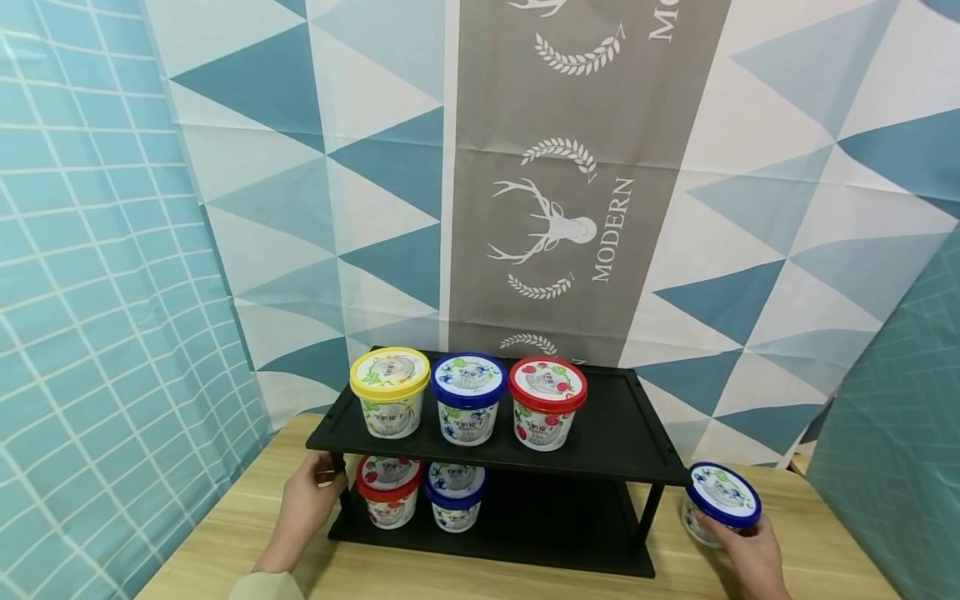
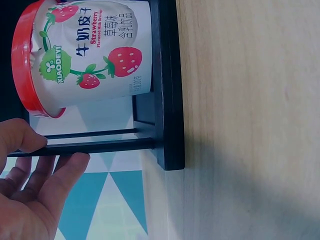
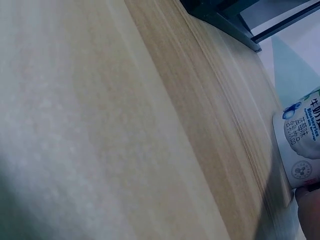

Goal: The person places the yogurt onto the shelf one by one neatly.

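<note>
My left hand point(image 1: 309, 493) holds the front left post point(image 2: 100, 146) of a black two-tier shelf point(image 1: 615, 417), thumb on one side and fingers on the other. Beside that post, on the lower tier, stands a red-lidded strawberry milk cup point(image 2: 100, 55), with a blue-lidded cup point(image 1: 456, 497) to its right. Off the shelf's right end, my right hand point(image 1: 752, 552) grips another blue-lidded cup point(image 1: 722, 497), labelled blueberry; it tilts slightly. In the right wrist view only part of this blueberry cup point(image 3: 300, 145) and a fingertip show. Whether its base touches the table cannot be told.
On the upper tier stand a yellow-lidded cup point(image 1: 390, 392), a blue-lidded cup point(image 1: 468, 398) and a red-lidded cup point(image 1: 547, 403) in a row. The shelf rests on a wooden table point(image 1: 450, 575). Patterned curtains point(image 1: 390, 208) hang behind and at both sides.
</note>
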A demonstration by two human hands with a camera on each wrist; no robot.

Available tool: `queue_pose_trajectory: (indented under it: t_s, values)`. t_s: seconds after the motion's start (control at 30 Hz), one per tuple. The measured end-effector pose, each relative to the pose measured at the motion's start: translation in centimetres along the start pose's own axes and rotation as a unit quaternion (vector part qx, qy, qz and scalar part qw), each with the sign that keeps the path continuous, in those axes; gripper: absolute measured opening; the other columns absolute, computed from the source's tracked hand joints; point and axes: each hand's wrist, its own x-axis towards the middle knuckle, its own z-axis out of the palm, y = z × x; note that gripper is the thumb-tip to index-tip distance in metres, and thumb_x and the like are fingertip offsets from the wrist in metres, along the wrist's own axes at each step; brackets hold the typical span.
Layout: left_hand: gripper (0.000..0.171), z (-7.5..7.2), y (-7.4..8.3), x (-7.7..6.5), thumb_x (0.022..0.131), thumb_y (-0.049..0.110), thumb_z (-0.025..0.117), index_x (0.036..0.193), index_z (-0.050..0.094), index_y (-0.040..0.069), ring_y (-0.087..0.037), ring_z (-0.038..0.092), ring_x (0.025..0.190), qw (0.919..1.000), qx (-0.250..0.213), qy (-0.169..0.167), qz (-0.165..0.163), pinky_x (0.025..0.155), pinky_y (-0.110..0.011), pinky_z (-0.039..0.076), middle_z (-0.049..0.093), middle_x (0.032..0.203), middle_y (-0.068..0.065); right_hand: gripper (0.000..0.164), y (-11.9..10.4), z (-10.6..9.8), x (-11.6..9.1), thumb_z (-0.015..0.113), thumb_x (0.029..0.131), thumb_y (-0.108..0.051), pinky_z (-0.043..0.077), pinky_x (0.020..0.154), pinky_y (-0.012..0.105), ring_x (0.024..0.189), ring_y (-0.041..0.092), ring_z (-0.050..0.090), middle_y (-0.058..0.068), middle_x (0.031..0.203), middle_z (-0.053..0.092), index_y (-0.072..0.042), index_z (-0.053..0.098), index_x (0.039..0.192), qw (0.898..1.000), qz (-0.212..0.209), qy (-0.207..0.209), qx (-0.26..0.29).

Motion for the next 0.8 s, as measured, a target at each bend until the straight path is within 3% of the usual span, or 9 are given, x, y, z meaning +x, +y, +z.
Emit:
queue_pose_trajectory:
  t_s: [0.8]
  values:
    - [0.030,-0.07,0.11,-0.01,0.079,0.005,0.055,0.108,0.052,0.002,-0.031,0.058,0.094,1.0000,0.004,-0.003,-0.001,0.075,-0.031,0.050,0.058,0.103,-0.019,0.122,0.79,-0.17,-0.25,0.078,0.053,-0.046,0.026,0.100,0.057,0.125,0.047,0.023,0.029,0.141,0.017,-0.003,0.006,0.141,0.999,0.021,0.023,-0.023]
